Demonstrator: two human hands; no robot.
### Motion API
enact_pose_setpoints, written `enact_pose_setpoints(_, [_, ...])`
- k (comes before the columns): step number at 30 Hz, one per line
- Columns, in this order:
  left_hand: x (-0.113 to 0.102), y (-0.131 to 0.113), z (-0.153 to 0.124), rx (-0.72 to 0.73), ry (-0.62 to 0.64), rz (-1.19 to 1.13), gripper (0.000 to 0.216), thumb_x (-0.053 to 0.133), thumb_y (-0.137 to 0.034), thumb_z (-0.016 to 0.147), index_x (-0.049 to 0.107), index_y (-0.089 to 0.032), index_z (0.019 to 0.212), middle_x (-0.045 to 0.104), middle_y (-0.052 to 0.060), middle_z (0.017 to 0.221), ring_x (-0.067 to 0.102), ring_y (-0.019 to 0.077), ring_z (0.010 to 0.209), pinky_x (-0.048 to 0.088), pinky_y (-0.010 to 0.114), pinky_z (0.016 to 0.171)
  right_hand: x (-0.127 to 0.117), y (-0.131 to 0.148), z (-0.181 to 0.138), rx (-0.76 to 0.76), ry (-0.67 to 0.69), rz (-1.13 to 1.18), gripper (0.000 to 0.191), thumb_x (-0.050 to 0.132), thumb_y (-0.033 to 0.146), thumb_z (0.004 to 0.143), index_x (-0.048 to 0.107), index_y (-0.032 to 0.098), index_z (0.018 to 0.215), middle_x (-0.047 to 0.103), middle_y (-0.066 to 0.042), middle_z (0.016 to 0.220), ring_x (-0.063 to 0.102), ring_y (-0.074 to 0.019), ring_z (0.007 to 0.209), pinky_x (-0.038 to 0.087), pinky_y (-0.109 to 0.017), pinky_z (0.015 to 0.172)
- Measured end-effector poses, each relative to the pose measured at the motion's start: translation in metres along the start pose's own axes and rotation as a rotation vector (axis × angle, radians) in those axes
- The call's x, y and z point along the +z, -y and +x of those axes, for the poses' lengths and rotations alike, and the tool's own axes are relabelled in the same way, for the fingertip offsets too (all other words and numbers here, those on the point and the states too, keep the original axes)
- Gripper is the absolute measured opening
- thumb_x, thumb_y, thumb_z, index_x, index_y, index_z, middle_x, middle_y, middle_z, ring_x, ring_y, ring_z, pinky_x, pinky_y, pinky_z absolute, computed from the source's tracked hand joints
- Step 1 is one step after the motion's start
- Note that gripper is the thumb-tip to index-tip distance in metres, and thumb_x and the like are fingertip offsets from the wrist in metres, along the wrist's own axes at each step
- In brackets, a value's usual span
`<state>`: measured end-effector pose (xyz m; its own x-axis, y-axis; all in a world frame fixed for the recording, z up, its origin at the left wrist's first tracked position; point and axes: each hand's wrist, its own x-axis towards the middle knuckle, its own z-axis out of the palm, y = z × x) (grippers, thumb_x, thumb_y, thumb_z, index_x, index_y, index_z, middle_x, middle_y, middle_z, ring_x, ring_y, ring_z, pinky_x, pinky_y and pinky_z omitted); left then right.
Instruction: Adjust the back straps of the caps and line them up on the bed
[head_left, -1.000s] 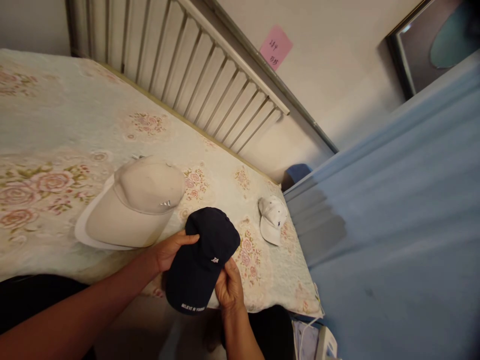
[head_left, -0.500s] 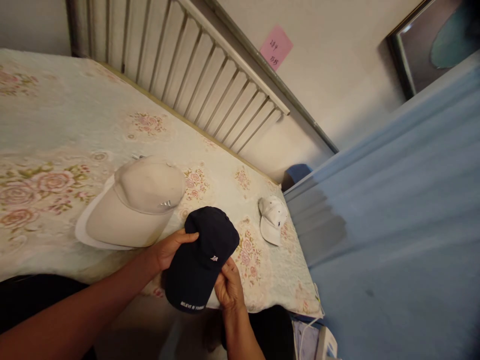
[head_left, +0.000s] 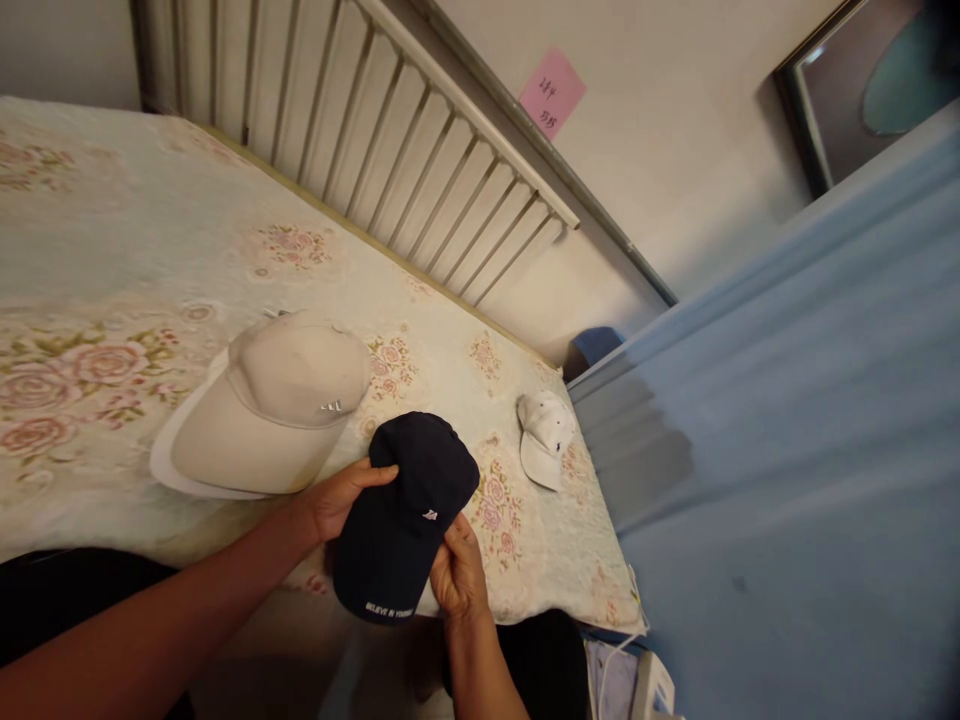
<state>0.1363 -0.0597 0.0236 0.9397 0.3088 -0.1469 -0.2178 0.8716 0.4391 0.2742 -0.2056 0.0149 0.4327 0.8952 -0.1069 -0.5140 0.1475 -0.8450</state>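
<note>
A dark navy cap [head_left: 405,515] with small white lettering on its brim is held over the near edge of the bed. My left hand [head_left: 337,497] grips its left side, thumb on top of the crown. My right hand [head_left: 457,575] pinches its right side near the brim. A beige cap [head_left: 270,405] lies on the floral bedspread just left of it, stacked on a white brim. A small white cap [head_left: 546,435] lies to the right, near the bed's corner.
The floral bedspread [head_left: 112,260] covers the bed. A slatted metal headboard [head_left: 420,150] leans along the wall, with a pink note [head_left: 552,93] stuck above it. A blue curtain [head_left: 787,450] fills the right side. White items lie on the floor at bottom right.
</note>
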Motion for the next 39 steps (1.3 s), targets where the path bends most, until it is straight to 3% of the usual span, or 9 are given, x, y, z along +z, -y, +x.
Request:
enact_pose_setpoints(6, [0.001, 0.0, -0.001, -0.01, 0.003, 0.009, 0.044, 0.071, -0.022, 0.074, 0.063, -0.012, 0.116, 0.074, 0.014, 0.087, 0.068, 0.0276, 0.078, 0.046, 0.044, 0.084, -0.004, -0.004, 0.001, -0.028, -0.013, 0.026, 0.048, 0.067, 0.024, 0.079, 0.054, 0.019, 0.125, 0.063, -0.008, 0.126, 0.06, -0.0201, 0.115, 0.036, -0.04, 0.109])
enact_pose_setpoints(14, [-0.004, 0.002, 0.0, -0.004, 0.014, 0.059, 0.044, 0.073, -0.019, 0.071, 0.063, -0.013, 0.113, 0.074, 0.014, 0.092, 0.068, 0.0258, 0.078, 0.047, 0.045, 0.084, -0.009, -0.008, 0.004, -0.062, -0.078, 0.055, 0.037, 0.067, 0.025, 0.079, 0.062, 0.017, 0.115, 0.068, -0.007, 0.118, 0.06, -0.021, 0.115, 0.035, -0.041, 0.11])
enact_pose_setpoints(25, [-0.011, 0.004, -0.001, -0.001, 0.0, 0.105, 0.049, 0.076, -0.016, 0.068, 0.06, -0.013, 0.113, 0.073, 0.013, 0.092, 0.068, 0.0265, 0.08, 0.046, 0.047, 0.086, -0.011, -0.008, 0.006, -0.063, -0.033, 0.074, 0.041, 0.064, 0.025, 0.081, 0.058, 0.018, 0.122, 0.068, -0.007, 0.118, 0.058, -0.0215, 0.118, 0.032, -0.043, 0.112])
enact_pose_setpoints(39, [-0.003, -0.001, -0.001, 0.041, -0.028, 0.073, 0.054, 0.074, -0.015, 0.069, 0.058, -0.014, 0.121, 0.074, 0.013, 0.09, 0.069, 0.0262, 0.078, 0.05, 0.042, 0.08, -0.006, -0.004, 0.001, -0.021, -0.001, -0.02, 0.055, 0.068, 0.024, 0.078, 0.05, 0.02, 0.13, 0.063, -0.01, 0.126, 0.058, -0.0223, 0.117, 0.038, -0.043, 0.108])
